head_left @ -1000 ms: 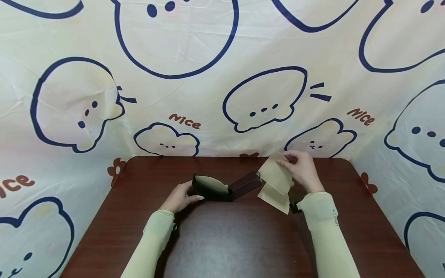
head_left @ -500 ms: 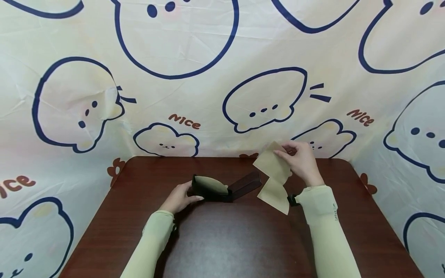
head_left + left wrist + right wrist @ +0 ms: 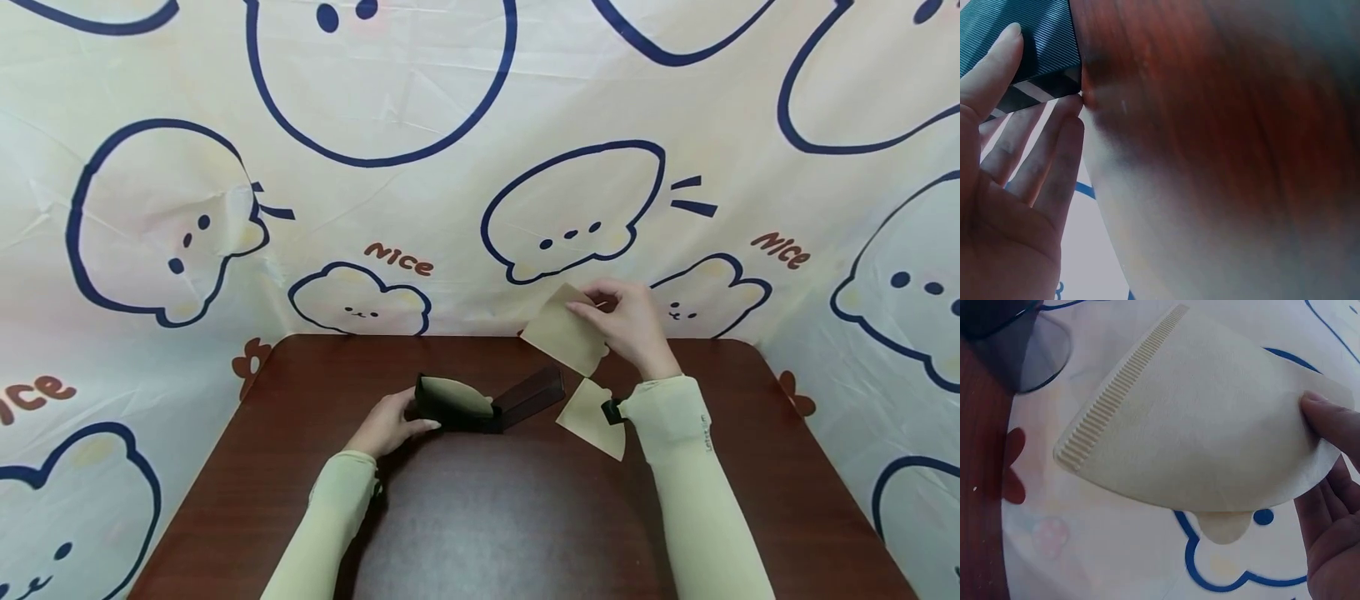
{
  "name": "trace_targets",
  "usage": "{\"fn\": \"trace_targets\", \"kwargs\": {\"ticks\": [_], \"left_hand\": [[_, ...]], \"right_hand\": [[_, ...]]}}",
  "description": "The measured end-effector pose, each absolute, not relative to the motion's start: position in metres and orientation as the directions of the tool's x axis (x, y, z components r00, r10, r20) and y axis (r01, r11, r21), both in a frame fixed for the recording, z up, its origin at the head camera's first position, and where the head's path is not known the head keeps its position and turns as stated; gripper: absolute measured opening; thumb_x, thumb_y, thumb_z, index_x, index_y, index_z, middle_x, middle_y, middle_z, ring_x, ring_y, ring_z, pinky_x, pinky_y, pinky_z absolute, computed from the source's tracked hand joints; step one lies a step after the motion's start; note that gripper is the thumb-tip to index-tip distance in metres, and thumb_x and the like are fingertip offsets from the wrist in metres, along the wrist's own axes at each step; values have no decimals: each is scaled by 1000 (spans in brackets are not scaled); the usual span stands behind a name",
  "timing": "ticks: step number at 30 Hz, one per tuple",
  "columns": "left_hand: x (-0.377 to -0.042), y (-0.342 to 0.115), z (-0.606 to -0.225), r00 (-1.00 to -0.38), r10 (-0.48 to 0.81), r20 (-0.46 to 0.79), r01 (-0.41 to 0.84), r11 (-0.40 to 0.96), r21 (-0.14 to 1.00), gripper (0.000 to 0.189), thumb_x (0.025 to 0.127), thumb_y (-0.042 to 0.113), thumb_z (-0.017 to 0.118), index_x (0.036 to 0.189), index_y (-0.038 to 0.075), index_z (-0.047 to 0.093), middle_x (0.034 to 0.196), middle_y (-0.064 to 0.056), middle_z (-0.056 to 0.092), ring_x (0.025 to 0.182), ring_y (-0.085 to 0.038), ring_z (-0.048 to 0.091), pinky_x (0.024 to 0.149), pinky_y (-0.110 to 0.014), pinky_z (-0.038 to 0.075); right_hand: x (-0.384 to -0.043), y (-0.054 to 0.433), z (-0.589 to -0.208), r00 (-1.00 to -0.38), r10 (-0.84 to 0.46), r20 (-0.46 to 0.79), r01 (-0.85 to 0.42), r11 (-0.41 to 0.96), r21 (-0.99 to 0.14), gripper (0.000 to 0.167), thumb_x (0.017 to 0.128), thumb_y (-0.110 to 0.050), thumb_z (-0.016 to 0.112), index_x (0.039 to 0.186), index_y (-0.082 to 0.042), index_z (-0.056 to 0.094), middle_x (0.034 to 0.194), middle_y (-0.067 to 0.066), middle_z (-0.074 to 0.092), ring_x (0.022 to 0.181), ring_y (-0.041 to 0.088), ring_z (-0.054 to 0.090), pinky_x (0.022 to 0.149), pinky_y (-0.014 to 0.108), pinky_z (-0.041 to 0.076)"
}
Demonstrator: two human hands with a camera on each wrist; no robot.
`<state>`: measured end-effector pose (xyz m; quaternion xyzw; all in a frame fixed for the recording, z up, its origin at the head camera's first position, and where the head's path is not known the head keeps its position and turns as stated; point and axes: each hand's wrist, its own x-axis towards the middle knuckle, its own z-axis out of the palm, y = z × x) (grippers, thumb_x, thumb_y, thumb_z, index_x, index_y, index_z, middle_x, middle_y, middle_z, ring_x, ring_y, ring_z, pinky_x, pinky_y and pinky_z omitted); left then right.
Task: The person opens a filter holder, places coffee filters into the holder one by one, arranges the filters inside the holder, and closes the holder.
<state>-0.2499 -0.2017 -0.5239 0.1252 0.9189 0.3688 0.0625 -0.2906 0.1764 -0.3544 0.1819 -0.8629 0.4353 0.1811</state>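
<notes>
In the head view my left hand (image 3: pixel 386 427) holds the left end of a dark box (image 3: pixel 450 421) on the table. The left wrist view shows the box's ribbed black side (image 3: pixel 1050 34) between thumb and fingers. Its see-through dark lid (image 3: pixel 531 397) stands open to the right, and tan paper (image 3: pixel 459 395) shows inside. My right hand (image 3: pixel 628 321) pinches a tan paper coffee filter (image 3: pixel 561 329) by its edge, raised behind the lid. The filter's crimped seam (image 3: pixel 1122 387) and a small rounded tab (image 3: pixel 1225 526) show in the right wrist view.
Another tan coffee filter (image 3: pixel 591 419) lies on the brown wooden table (image 3: pixel 495 517), right of the lid and partly under the right wrist's dark camera strap (image 3: pixel 612 411). A cartoon-printed cloth (image 3: pixel 450 208) hangs behind the table and along its sides.
My right hand has lifted its coffee filter up and leftward, away from the other filter, which stays put. The left hand and the box have kept their place.
</notes>
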Motion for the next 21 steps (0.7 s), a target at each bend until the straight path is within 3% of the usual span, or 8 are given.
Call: {"fn": "trace_targets", "kwargs": {"ticks": [21], "left_hand": [[-250, -201, -524, -962, 273, -15, 185, 692, 698, 43, 90, 26, 82, 130, 22, 67, 120, -2, 73, 114, -25, 68, 98, -50, 54]], "right_hand": [[-293, 108, -354, -805, -332, 492, -593, 422, -685, 8, 87, -10, 85, 94, -9, 81, 91, 6, 76, 76, 16, 65, 67, 27, 57]]}}
